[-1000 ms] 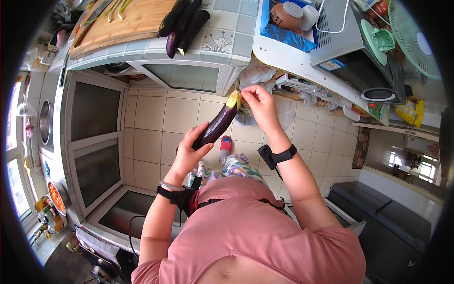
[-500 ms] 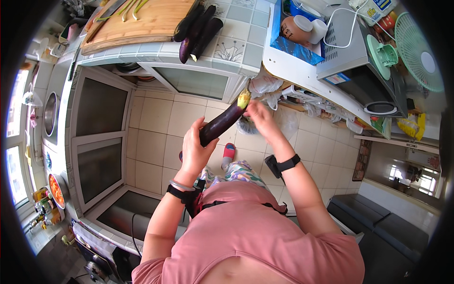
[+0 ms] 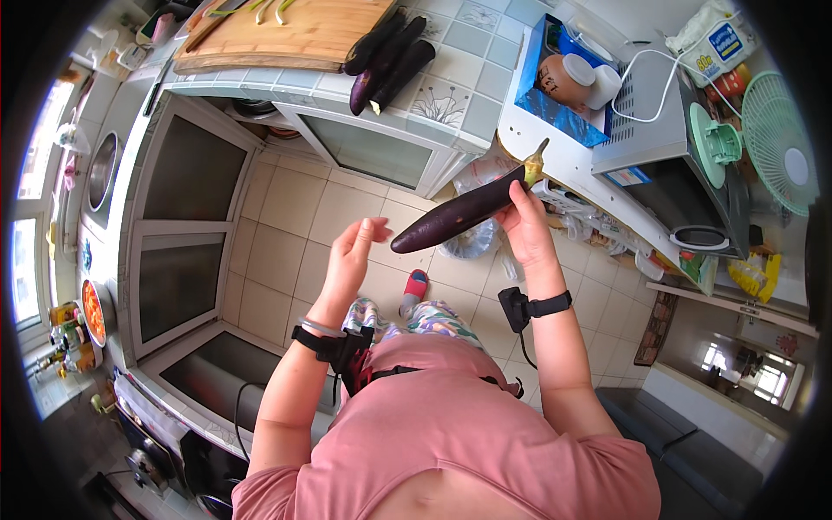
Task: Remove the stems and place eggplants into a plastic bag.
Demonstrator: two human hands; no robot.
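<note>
A long dark purple eggplant (image 3: 459,215) hangs in the air in front of me, tilted, with its pale green and brown stem end (image 3: 534,165) up to the right. My right hand (image 3: 526,227) is closed around it close to the stem. Just left of the eggplant's rounded lower tip is my left hand (image 3: 348,253), apart from it. Its fingers are curled in toward the thumb, and I see nothing in them. Several more eggplants (image 3: 392,62) lie together on the tiled counter (image 3: 446,100), beside a wooden cutting board (image 3: 295,39).
Long green stalks (image 3: 270,10) lie on the board. A microwave (image 3: 672,147), a blue box (image 3: 555,108) of containers and a green fan (image 3: 784,143) stand at the right. Under the eggplant are a clear plastic bag (image 3: 468,243) and tiled floor. A bowl of orange-red food (image 3: 94,312) sits at the left.
The eggplant has passed from my left hand to my right and moved rightward. My left hand has let go and its fingers have curled. The view has shifted slightly.
</note>
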